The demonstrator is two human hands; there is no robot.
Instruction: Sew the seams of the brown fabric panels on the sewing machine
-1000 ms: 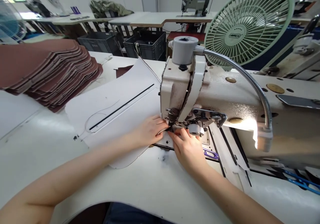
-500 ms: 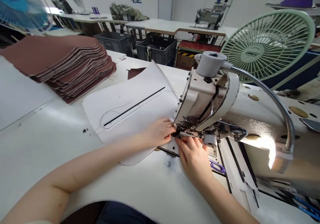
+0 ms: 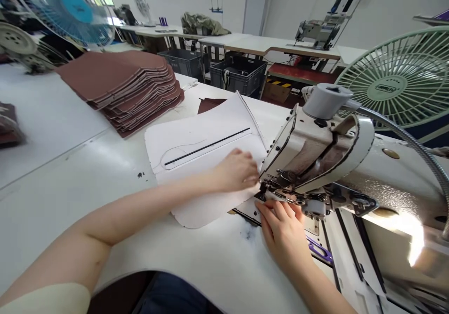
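Observation:
A white, round-cornered panel [image 3: 196, 132] lies on the table, with a long narrow black slot and a loose thread on it. Its right edge reaches the sewing machine's [image 3: 280, 141] needle area. Just above that end of the panel is my left hand [image 3: 236, 171], fingers curled but smeared by motion; whether they hold anything does not show. My right hand [image 3: 284, 227] rests on the needle plate, right beside the presser foot [image 3: 264, 190]. Its fingers are pressed together, tips partly hidden under the machine head, and what they pinch cannot be made out.
Brown panels [image 3: 129, 85] are stacked at the left back, and a brown piece [image 3: 210, 104] lies behind the white panel. A purple flat part [image 3: 319, 249] sits right of my right hand. A green fan [image 3: 389, 87] stands behind the machine; grey crates [image 3: 238, 74] stand beyond the table.
My left hand has lifted off the needle area and moved back over the panel. My right hand stays by the presser foot. The view has turned left.

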